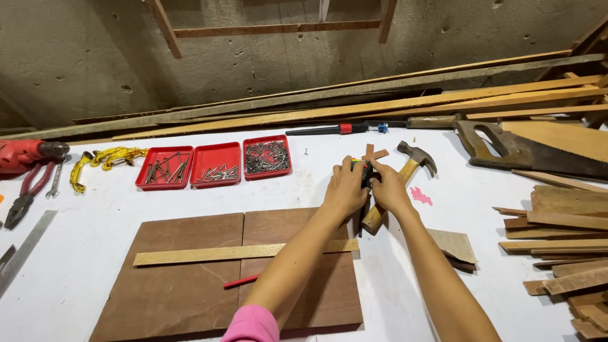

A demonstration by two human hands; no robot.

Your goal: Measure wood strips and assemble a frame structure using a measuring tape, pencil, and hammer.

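Left hand (345,188) and right hand (387,188) fingers pinched together on a small dark object (366,172), kind indistinct, above the white table (82,253), small wooden cross (373,152) just beyond, hammer (405,174) under the right hand, brown boards (190,297) nearer, red nail trays (215,164) to the left, saw (525,152) to the right.

The table (82,253) is covered in a smooth, matt white sheet; two brown boards (190,278) on it look like smooth, matt pressed wood, with a pale raw wooden strip (215,254) across them; three glossy red plastic trays (215,164) hold dull grey metal nails; the hammer (405,174) has a dark metal head and a yellowish wooden handle; the saw (538,152) at the far right has a rusty, rough metal blade and a worn wooden grip; rough unfinished wooden offcuts (563,247) lie stacked at the right; the far wall (95,57) is rough, pitted grey concrete.
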